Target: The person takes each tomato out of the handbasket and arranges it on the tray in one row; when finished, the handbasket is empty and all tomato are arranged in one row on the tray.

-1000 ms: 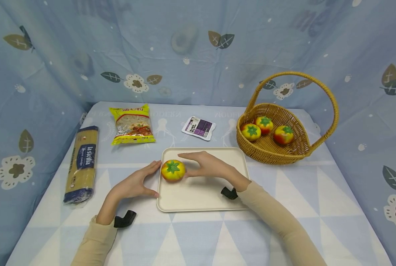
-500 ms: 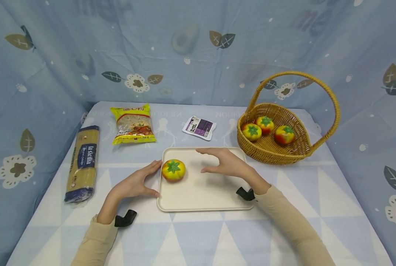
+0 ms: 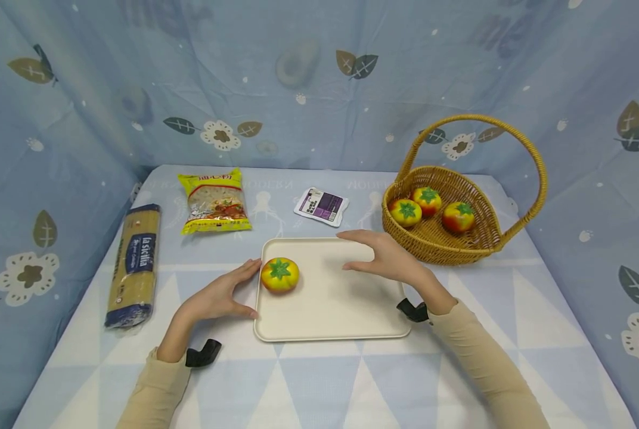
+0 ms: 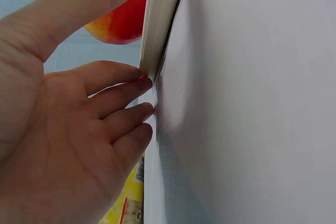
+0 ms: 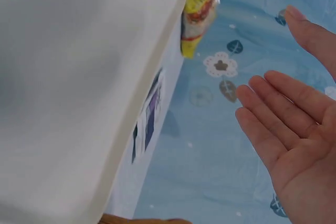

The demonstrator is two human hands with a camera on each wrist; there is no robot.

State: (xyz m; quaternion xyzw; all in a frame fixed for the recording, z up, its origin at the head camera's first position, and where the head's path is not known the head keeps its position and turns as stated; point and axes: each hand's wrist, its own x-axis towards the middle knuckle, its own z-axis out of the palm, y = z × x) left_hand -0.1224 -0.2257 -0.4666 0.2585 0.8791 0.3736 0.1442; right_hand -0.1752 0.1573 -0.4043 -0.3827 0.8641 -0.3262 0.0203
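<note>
A yellow-red tomato-like fruit with a green star-shaped top (image 3: 279, 275) sits at the left end of a cream tray (image 3: 330, 316). My left hand (image 3: 214, 298) touches the tray's left edge with its fingertips and thumb, palm curved around that side; the left wrist view shows the fingertips against the rim (image 4: 157, 30). Above the right part of the tray is my right hand (image 3: 386, 256), thumb and fingers spread, holding nothing. In the right wrist view its fingers (image 5: 283, 108) are straight. Several similar fruits (image 3: 458, 218) lie in a wicker basket (image 3: 432, 253) at the back right.
A yellow food bag (image 3: 216, 202) stands at the back left, with a long pack of pasta (image 3: 133, 265) left of it. A small white-purple packet (image 3: 321, 207) lies behind the tray. The basket's tall handle (image 3: 539, 173) arches up. Patterned cloth hangs behind the table.
My right hand has drawn away from the fruit, moving right across the tray toward the basket. The fruit stays at the tray's left end, and my left hand has not moved.
</note>
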